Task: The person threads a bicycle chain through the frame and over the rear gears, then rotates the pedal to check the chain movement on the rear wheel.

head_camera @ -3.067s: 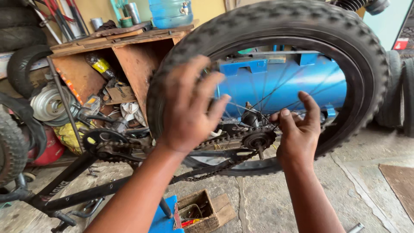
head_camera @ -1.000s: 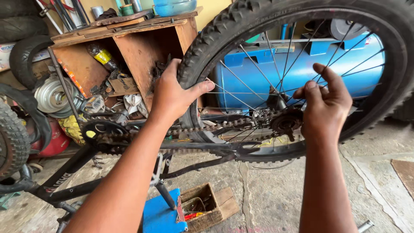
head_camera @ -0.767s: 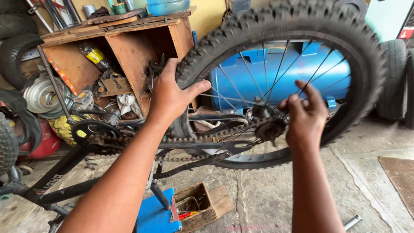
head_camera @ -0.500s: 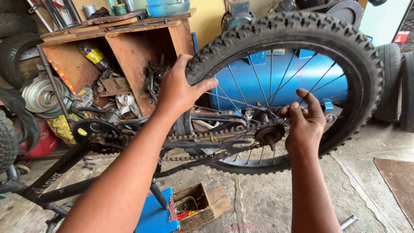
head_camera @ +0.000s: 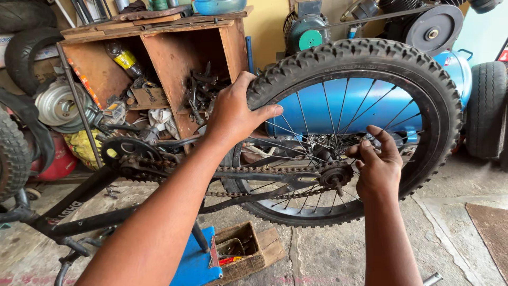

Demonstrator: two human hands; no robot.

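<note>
Down on the cracked concrete floor (head_camera: 465,212) of a cluttered workshop, I am looking at an upturned bicycle whose rear wheel (head_camera: 352,130) stands upright in the black frame (head_camera: 79,209), directly in front of me. My left hand (head_camera: 233,114) lies over the top of the knobby tyre (head_camera: 338,53), palm on the tread and thumb hooked onto the sidewall; it is a steadying grip clasped on rubber, and I judge it keeps the wheel from turning. My right hand (head_camera: 378,167) sits at the hub (head_camera: 336,175), fingers curled and pinched near the axle end just beside the small sprocket; whether it actually has a nut or only touches the metal I cannot tell, since the fingers hide the contact. The chain (head_camera: 211,172) runs taut from that sprocket to the toothed chainring (head_camera: 127,153) at left, dark and greasy. Thin steel spokes fan out bright against a smooth blue cylindrical tank (head_camera: 365,106) behind the wheel. Below, a small wooden box (head_camera: 248,257) of bits sits on the floor beside a blue stool (head_camera: 196,265), close under my arms. Behind stands a rough plywood shelf (head_camera: 159,58) stuffed with dark metal parts, with worn tyres (head_camera: 489,108) leaning at the right.
</note>
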